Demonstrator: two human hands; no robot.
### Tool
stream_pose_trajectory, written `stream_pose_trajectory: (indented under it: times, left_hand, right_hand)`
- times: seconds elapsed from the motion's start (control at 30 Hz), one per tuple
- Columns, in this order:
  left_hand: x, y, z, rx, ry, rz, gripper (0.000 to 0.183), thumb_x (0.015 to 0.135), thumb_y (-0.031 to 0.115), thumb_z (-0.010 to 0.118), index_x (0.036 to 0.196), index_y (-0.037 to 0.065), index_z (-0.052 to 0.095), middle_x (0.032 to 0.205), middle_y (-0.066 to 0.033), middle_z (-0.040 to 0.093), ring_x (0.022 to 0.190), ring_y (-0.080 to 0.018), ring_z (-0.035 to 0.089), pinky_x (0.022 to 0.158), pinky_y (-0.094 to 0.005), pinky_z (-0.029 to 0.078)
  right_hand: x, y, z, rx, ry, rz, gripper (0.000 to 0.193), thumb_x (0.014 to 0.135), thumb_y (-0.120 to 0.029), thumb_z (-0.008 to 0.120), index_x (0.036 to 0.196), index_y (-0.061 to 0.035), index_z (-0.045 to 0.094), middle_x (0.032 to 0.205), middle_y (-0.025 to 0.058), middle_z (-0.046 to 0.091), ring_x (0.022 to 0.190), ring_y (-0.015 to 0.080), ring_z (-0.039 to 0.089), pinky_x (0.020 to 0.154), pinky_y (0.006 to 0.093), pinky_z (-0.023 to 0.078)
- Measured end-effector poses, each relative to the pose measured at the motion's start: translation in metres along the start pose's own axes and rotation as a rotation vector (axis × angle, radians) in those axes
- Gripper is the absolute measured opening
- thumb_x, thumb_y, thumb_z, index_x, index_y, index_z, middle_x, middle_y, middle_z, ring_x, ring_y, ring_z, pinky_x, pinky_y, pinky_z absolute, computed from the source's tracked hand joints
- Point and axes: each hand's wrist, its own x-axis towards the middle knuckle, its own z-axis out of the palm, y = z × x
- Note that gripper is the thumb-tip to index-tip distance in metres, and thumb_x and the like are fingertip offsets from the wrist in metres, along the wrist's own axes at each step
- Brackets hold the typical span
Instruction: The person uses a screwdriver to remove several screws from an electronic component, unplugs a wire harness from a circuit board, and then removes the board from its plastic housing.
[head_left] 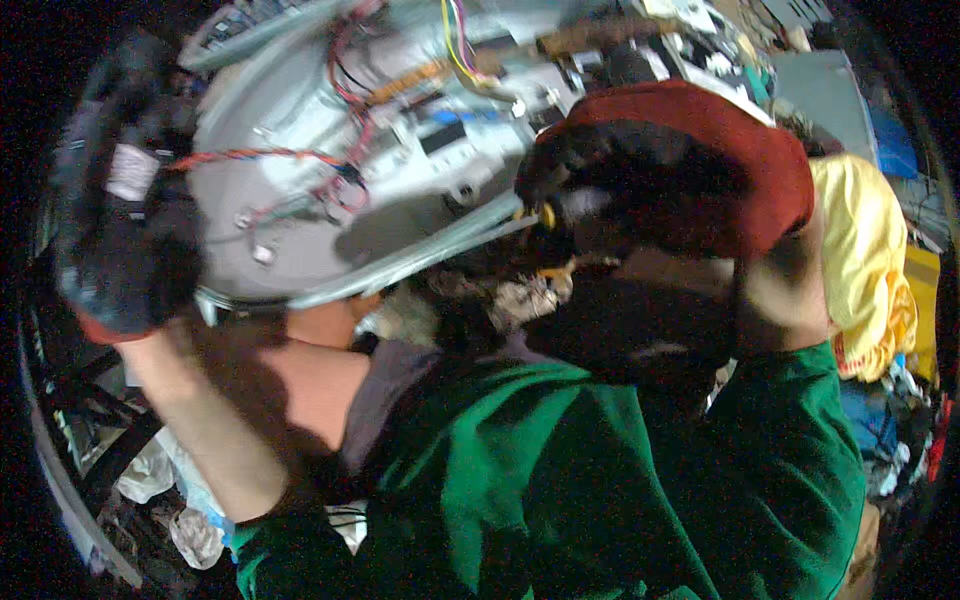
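My left hand [130, 220], in a black glove with a red cuff, is raised at the left side of the panel. Its fingers close on a twisted bundle of red wires [270, 153] that stretches across to the panel's middle. A small white piece [133, 172] shows against the glove; whether it is a connector or a label is unclear. My right hand [670, 165], in a red and black glove, is curled above the panel's near right edge. It grips something mostly hidden, with a small yellow part [546, 215] showing. The large grey panel [290, 225] carries white parts and wiring.
Yellow and purple wires [455, 40] rise at the panel's far side. A yellow cloth or bag [860, 260] hangs at the right. Mixed scrap [885, 440] lies at the lower right, and crumpled white material [195, 535] at the lower left.
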Motion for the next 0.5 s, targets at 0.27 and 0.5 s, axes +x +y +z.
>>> stream_pose_trajectory:
  times: [0.27, 0.5]
  left_hand:
    - [-0.072, 0.025, 0.012, 0.06, -0.229, -0.033, 0.043, 0.085, 0.004, 0.062, 0.126, -0.001, 0.051, 0.116, -0.0106, 0.061, 0.109, -0.0193, 0.057, 0.096, -0.0352, 0.045]
    - [-0.106, 0.016, 0.029, 0.12, -0.372, -0.102, 0.039, 0.086, 0.007, 0.061, 0.124, 0.0, 0.053, 0.114, -0.0105, 0.062, 0.105, -0.02, 0.058, 0.094, -0.0358, 0.046]
  right_hand:
    - [-0.035, 0.084, 0.067, -0.263, -0.659, 0.533, 0.037, 0.085, -0.014, 0.06, 0.12, -0.0013, 0.058, 0.113, 0.0156, 0.065, 0.102, 0.0281, 0.064, 0.09, 0.0375, 0.052]
    - [-0.07, 0.197, 0.148, -0.268, -0.866, 0.781, 0.036, 0.089, -0.017, 0.056, 0.123, -0.005, 0.056, 0.113, 0.0156, 0.063, 0.103, 0.0297, 0.063, 0.089, 0.0388, 0.052]
